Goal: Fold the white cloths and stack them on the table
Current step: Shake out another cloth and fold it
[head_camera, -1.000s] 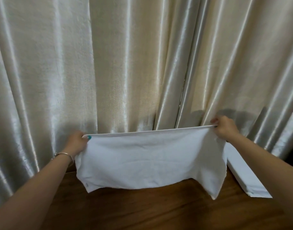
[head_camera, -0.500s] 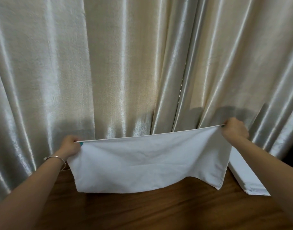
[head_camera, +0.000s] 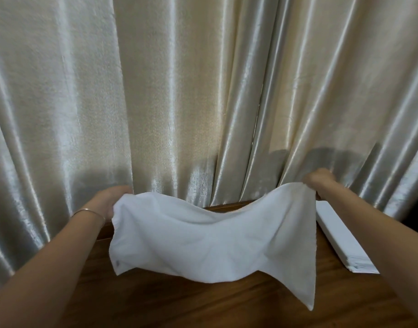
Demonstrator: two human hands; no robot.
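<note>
We take the table (head_camera: pixel 227 311) as our landmark: a dark brown wooden surface with visible grain, cut off by the lower frame edge. Behind its far edge hangs a curtain (head_camera: pixel 179 91), cream and satiny, falling in deep vertical folds with bright sheen; it fills the whole background and hides whatever lies beyond the table.

Above the middle of the table we see the white cloth (head_camera: pixel 210 240), soft and terry-like, held in the air and sagging in its middle so that a strip of the far table edge shows over the dip. Its lower right corner hangs in a point close to the table; whether it touches we cannot tell. A small tag sits at its lower left corner.

The left hand (head_camera: pixel 108 200) grips the cloth's upper left corner, fingers curled around the bunched fabric, which covers the fingertips. A thin metal bracelet (head_camera: pixel 89 211) circles that wrist. The right hand (head_camera: pixel 319 181) holds the upper right corner; its fingers are hidden behind the fabric.

On the right part of the table lies a stack of folded white cloths (head_camera: pixel 338 235), flat and rectangular with layered edges, partly covered by the right forearm.
</note>
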